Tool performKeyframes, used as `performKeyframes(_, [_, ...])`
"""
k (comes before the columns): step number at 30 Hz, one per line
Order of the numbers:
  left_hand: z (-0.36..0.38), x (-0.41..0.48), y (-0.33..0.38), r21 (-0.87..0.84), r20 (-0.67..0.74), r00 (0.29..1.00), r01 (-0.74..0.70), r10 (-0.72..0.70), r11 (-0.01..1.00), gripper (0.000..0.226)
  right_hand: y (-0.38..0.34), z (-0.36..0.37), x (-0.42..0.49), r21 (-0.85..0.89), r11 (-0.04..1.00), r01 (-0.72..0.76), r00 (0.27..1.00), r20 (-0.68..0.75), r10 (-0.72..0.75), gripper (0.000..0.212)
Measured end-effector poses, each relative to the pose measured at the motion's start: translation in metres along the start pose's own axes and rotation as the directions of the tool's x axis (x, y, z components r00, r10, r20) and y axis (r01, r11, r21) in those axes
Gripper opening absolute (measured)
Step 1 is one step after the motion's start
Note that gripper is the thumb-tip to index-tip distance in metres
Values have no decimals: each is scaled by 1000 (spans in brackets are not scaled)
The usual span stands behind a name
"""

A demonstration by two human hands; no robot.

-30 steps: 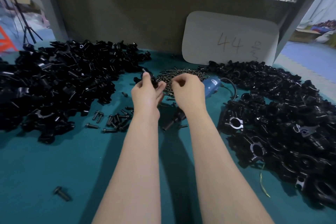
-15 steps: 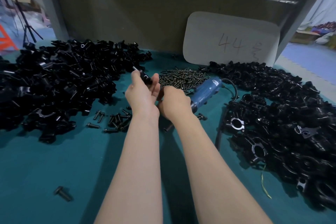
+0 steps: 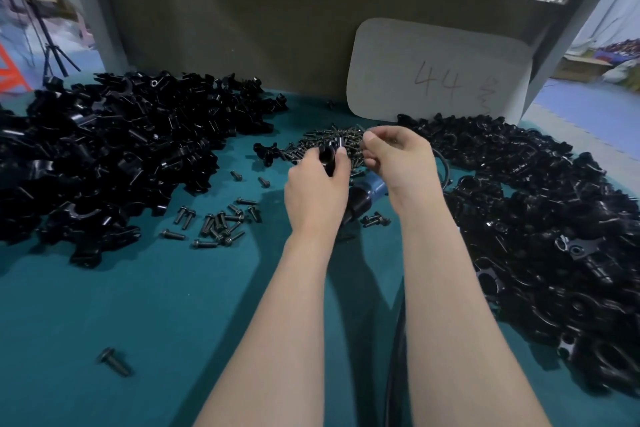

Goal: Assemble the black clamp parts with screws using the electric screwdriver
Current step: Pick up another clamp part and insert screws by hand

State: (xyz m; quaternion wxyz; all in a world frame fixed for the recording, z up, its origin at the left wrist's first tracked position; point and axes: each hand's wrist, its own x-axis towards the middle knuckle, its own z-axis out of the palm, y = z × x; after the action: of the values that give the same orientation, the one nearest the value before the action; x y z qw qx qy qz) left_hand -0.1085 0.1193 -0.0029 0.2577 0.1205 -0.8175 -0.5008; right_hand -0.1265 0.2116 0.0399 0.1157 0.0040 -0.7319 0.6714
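Note:
My left hand [image 3: 317,185] grips a black clamp part [image 3: 329,154] in front of a heap of small dark screws [image 3: 332,142]. My right hand [image 3: 398,158] is just to its right, above the same heap, with thumb and fingers curled together; whether it pinches a screw is too small to tell. The blue and black electric screwdriver [image 3: 363,199] lies on the teal table [image 3: 138,305] under and between my wrists, mostly hidden by them. Its black cable [image 3: 398,340] runs toward me between my forearms.
A large pile of black clamp parts [image 3: 114,149] fills the left, another pile [image 3: 554,236] the right. Loose black bolts [image 3: 218,222] lie left of my left wrist, one bolt [image 3: 114,362] nearer me. A white board marked 44 [image 3: 440,73] leans on the back wall.
My right hand has let go of the screwdriver, which now lies on the table, and moved up to the screw heap. My left hand with the clamp part shifted right toward it.

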Motion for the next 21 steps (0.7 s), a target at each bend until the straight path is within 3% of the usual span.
performKeyframes(4, [1, -1, 4, 89, 24, 1000, 2, -4, 996, 39, -7, -4, -1, -283, 951, 125, 991, 86, -105, 17])
performKeyframes(7, [2, -2, 6, 125, 31, 1000, -8, 4, 992, 39, -11, -6, -2, -438, 882, 174, 983, 129, -130, 10])
performKeyframes(17, [3, -3, 9, 131, 154, 985, -98, 78, 986, 36, -15, -7, -2, -536, 829, 160, 986, 122, -112, 8])
performKeyframes(21, [2, -2, 10, 52, 185, 980, -80, 70, 995, 33, -14, -5, -1, -558, 812, 170, 985, 124, -121, 7])
